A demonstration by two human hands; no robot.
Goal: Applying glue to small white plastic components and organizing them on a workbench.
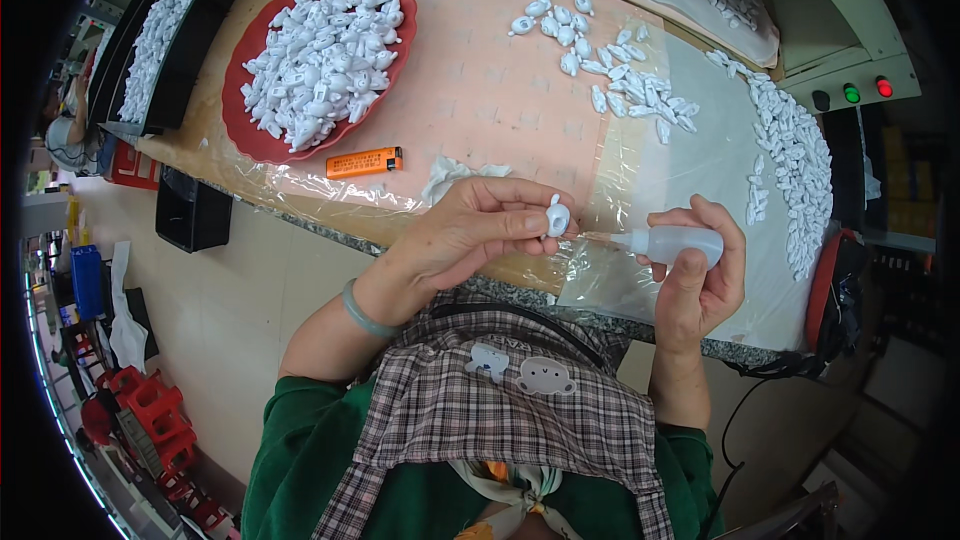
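Note:
Between the thumb and fingers of my left hand point(470, 230) is a small white plastic figure part point(557, 217) with a round body and a little knob on top. My right hand point(705, 275) grips a translucent squeeze bottle point(680, 244), lying nearly level. Its thin nozzle points left, close to the white part; whether the tip touches it I cannot tell. Both hands are over the table's near edge. A crumpled white tissue point(462, 175) lies just beyond my left hand, and an orange lighter point(364, 162) rests to its left.
A red scalloped dish point(241, 120) heaped with white parts stands at the left. Loose round parts point(565, 35) and slim parts point(645, 90) lie at the back, with a long pile of parts point(795, 170) at the right. A black tray point(195, 55) is at the far left.

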